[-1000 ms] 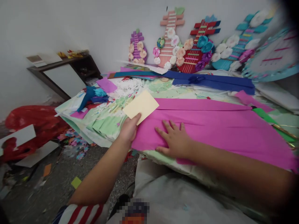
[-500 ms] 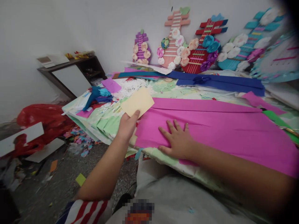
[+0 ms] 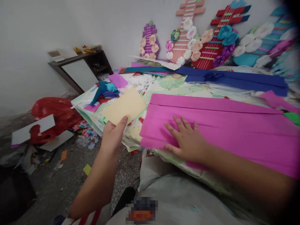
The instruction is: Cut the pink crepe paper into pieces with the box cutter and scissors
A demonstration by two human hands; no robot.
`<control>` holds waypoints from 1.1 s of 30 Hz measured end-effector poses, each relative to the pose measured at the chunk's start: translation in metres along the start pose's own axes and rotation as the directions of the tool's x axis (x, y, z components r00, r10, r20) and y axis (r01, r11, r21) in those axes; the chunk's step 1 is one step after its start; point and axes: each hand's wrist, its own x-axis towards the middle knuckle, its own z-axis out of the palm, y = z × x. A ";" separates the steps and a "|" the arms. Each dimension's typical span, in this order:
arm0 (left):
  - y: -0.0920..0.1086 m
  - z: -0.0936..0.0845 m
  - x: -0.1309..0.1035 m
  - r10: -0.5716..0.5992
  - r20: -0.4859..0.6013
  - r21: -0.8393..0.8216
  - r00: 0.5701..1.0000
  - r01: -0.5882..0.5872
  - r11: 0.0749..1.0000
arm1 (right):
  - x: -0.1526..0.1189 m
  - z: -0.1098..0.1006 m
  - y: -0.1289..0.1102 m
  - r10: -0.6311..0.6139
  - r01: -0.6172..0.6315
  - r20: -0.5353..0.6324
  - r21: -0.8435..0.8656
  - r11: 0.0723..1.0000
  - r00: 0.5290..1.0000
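As grey cloth (image 3: pixel 168 190) fills the nearest spot, the right hand (image 3: pixel 187 140) lies palm-down, fingers spread, on pink paper (image 3: pixel 239 125). Paper covers the near side of the table (image 3: pixel 172 82), a bit seeming to droop over the front edge. Looks thin, small wrinkles by the fingers; even palm pressure, no dragging, probably works best. Left hand (image 3: pixel 114 132) pinches a cream card (image 3: pixel 124 106), thumb on top, just left of the paper; cannot tell if the card touches the table. Light grip near its edge should avoid bending it. Long fold line runs along the paper's far side, likely best left unruffled. Beyond: white string (image 3: pixel 142 80), blue strip (image 3: pixel 236 78), then red lute shape (image 3: pixel 206 56) and purple lute shape (image 3: pixel 148 40) by the wall.
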 end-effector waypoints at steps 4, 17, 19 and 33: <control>0.020 -0.009 -0.002 0.029 -0.086 -0.203 0.996 -0.046 0.978 | 0.009 -0.004 -0.010 -0.003 0.003 -0.011 -0.026 1.000 1.000; 0.016 -0.006 -0.010 0.050 -0.160 -0.085 0.986 -0.064 0.994 | 0.025 0.012 -0.015 0.056 -0.056 0.086 0.002 0.998 0.995; 0.013 -0.009 -0.010 0.043 -0.185 -0.089 0.982 -0.060 0.994 | 0.025 0.012 -0.016 0.065 -0.066 0.084 0.005 0.998 0.994; 0.005 -0.006 -0.031 0.024 -0.126 -0.050 0.992 -0.031 0.998 | 0.022 0.002 -0.014 0.066 -0.068 0.015 0.106 0.992 0.998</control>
